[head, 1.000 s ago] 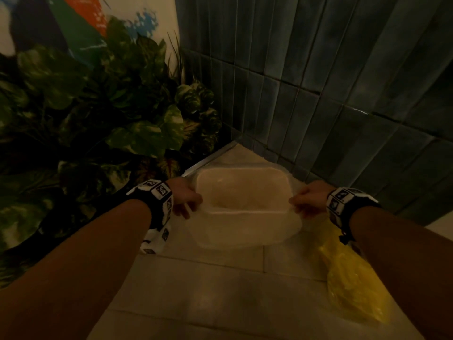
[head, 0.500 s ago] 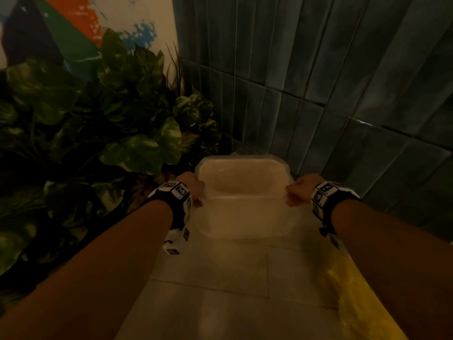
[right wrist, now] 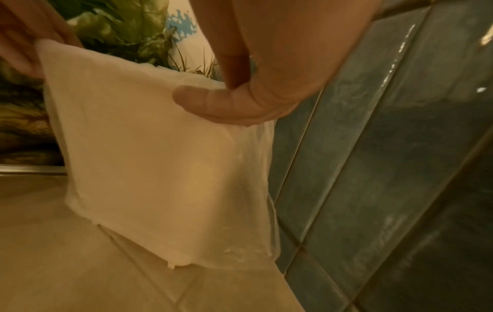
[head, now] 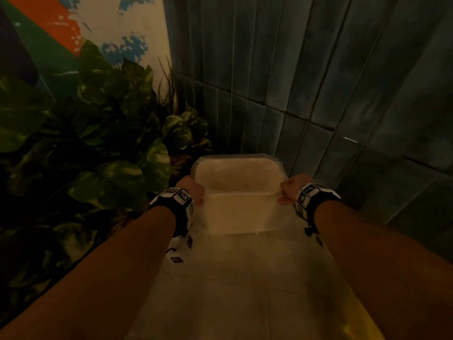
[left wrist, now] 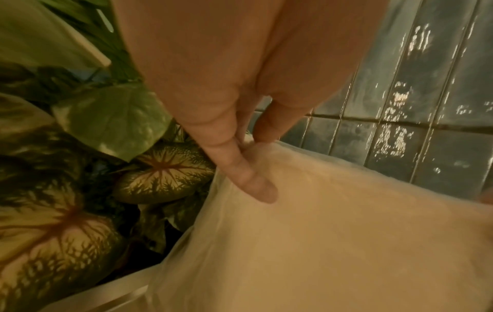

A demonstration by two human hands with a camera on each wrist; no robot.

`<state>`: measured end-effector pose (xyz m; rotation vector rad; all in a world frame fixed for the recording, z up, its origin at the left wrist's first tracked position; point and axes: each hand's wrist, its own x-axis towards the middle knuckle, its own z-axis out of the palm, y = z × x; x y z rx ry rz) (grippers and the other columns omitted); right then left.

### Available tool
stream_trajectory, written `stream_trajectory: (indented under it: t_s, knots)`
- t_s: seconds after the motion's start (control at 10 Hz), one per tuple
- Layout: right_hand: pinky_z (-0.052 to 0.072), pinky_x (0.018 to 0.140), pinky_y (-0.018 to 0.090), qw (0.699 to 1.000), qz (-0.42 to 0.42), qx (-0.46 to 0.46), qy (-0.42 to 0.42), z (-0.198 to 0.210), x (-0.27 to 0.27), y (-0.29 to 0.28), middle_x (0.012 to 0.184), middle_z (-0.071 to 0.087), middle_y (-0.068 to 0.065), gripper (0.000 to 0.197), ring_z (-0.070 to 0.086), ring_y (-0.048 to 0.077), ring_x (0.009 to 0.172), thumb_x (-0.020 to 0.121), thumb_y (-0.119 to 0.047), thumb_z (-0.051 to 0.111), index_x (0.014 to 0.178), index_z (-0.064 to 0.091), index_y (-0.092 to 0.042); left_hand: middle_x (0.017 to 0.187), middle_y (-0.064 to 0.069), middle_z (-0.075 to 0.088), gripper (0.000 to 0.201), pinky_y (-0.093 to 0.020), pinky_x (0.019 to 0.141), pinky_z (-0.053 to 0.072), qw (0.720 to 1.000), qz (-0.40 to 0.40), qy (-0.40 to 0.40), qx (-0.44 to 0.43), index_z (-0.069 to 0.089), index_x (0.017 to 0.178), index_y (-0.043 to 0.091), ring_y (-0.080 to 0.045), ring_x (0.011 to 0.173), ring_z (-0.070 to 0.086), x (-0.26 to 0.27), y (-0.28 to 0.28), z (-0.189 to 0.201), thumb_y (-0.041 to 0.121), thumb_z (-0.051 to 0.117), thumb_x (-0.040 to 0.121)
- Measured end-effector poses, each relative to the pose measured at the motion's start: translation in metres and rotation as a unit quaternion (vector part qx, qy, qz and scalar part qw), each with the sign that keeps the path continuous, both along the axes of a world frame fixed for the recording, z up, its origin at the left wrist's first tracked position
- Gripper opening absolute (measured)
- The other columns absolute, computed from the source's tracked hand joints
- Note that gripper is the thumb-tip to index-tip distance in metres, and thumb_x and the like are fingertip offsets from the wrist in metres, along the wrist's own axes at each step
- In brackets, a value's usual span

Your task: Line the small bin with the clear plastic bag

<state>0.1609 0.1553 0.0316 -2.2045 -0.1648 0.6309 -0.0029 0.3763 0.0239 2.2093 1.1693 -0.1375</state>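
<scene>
the small bin (head: 236, 207) — pale, rectangular with rounded corners — stands on the tiled floor (head: 235, 285) in the corner, close to the blue-green tiled wall (head: 318, 82) behind it and on its right, with the leafy plant (head: 117, 133) just to its left. the clear plastic bag (head: 277, 192) is over the bin: its film wraps the rim and hangs down the outside, and in the right wrist view the loose film (right wrist: 250, 190) falls past the bin's right side to the floor, where the edge crumples.

the left hand (head: 192, 190) is at the bin's near left corner. in the left wrist view its fingers (left wrist: 240, 168) are curled and pinch the bag's edge (left wrist: 266, 152) at the rim, one finger lying along the film. the right hand (head: 290, 190) is at the near right corner; its fingers (right wrist: 213, 101) are folded round the bag's edge at the rim, with the thumb pressed across the film on the bin's near side. both hands are held level with the rim, one on each side, with the bag's near edge stretched straight between them.

a yellow plastic bag (head: 355, 317) lies on the floor at the lower right, under the right forearm. a painted mural (head: 73, 28) in orange, green and blue shows on the wall above the plant.
</scene>
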Motion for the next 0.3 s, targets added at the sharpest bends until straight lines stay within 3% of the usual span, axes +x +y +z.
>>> stream_trajectory:
  t_s: [0.1,0.2,0.3]
  knots:
    - [0.06,0.075,0.039,0.999,0.006,-0.027,-0.03,-0.009,0.008,0.005,0.085,0.074,0.014,0.036,0.073,0.029,0.074,0.092,-0.031,0.056,0.106,0.064,0.001,0.132,-0.02,0.053,0.042,-0.043,0.1,0.048,1.0,-0.007,0.004,-0.03,0.048,0.13,-0.003,-0.038,0.119,0.055,0.007,0.008,-0.003,0.008,0.057,0.091]
    - [0.059,0.079,0.047,0.996,0.023,-0.077,-0.042,-0.007,0.01,0.004,0.09,0.073,0.016,0.044,0.071,0.035,0.079,0.091,-0.043,0.05,0.103,0.065,-0.003,0.137,-0.019,0.049,0.043,-0.044,0.101,0.048,1.0,-0.014,-0.007,0.006,0.047,0.134,0.004,-0.038,0.12,0.053,0.005,0.015,-0.006,0.021,0.047,0.095]
    - [0.056,0.086,0.043,0.984,0.058,-0.144,-0.083,0.01,0.002,-0.002,0.108,0.068,0.016,0.047,0.067,0.034,0.094,0.094,-0.045,0.042,0.115,0.061,-0.008,0.145,-0.016,0.043,0.047,-0.04,0.108,0.04,0.997,-0.044,0.009,0.061,0.041,0.14,0.009,-0.036,0.129,0.046,-0.001,0.02,0.0,0.026,0.042,0.096]
